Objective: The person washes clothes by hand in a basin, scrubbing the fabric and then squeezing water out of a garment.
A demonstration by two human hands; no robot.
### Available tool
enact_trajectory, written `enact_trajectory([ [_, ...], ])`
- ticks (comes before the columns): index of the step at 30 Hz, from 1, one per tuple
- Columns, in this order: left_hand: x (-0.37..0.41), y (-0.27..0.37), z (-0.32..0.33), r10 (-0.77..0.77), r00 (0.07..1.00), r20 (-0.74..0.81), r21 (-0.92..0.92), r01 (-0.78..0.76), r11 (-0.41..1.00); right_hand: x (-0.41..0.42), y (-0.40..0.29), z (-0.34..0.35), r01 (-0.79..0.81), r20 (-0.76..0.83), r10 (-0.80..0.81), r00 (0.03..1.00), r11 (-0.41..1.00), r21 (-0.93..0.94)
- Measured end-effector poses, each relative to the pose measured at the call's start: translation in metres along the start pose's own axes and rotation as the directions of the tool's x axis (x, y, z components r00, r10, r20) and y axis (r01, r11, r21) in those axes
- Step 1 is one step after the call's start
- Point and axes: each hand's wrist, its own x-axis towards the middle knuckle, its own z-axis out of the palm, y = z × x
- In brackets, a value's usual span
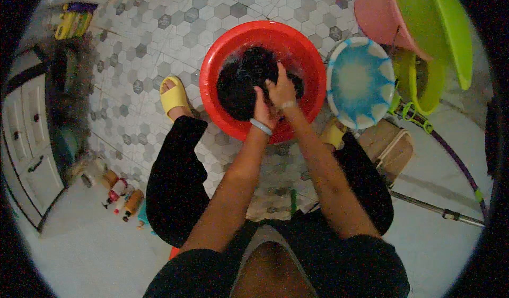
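Note:
A red plastic basin (210,99) sits on the tiled floor between my feet. Wet black cloth (236,87) lies bunched inside it, with some pale foam or water around. My left hand (266,110), with a pale bangle on its wrist, is over the basin's near side. Close against it is my right hand (283,89), a thin light band at its wrist. Both hands touch the cloth; the right thumb and index finger are spread against it. Whether either hand grips a fold is hidden by the fingers and the dark fabric.
A blue-and-white basin (356,85) stands right of the red one. Beyond it lean a pink basin (377,15) and a green tub (449,31). Several bottles (133,202) stand at the left near a white cabinet (32,138). A brown container (391,146) and a metal pole (429,208) lie at right.

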Motion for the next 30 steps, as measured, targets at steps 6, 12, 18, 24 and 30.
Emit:
enact_trajectory([
  [6, -0.027, 0.027, 0.030, 0.135, 0.887, 0.442, -0.284, -0.004, 0.959, -0.162, -0.069, -0.038, 0.326, -0.138, -0.324, 0.936, 0.945, -0.008],
  [12, 0.019, 0.022, 0.000, 0.145, 0.978, 0.151, -0.232, -0.108, 0.967, -0.050, -0.075, -0.023, 0.330, -0.365, -0.388, 0.846, 0.919, -0.214],
  [18, -0.001, 0.037, 0.019, 0.359, 0.933, -0.006, 0.010, -0.359, 0.933, 0.013, -0.044, -0.026, 0.471, -0.091, -0.482, 0.871, 0.874, -0.119],
  [24, -0.021, 0.072, 0.023, 0.266, 0.963, -0.036, 0.043, -0.264, 0.964, -0.072, -0.044, 0.021, 0.391, -0.308, -0.426, 0.850, 0.904, -0.171],
  [30, 0.010, 0.082, 0.041, 0.432, 0.878, -0.205, 0.540, -0.266, 0.798, 0.058, 0.012, -0.001, 0.008, -0.117, -0.028, 0.993, 0.985, -0.174],
])
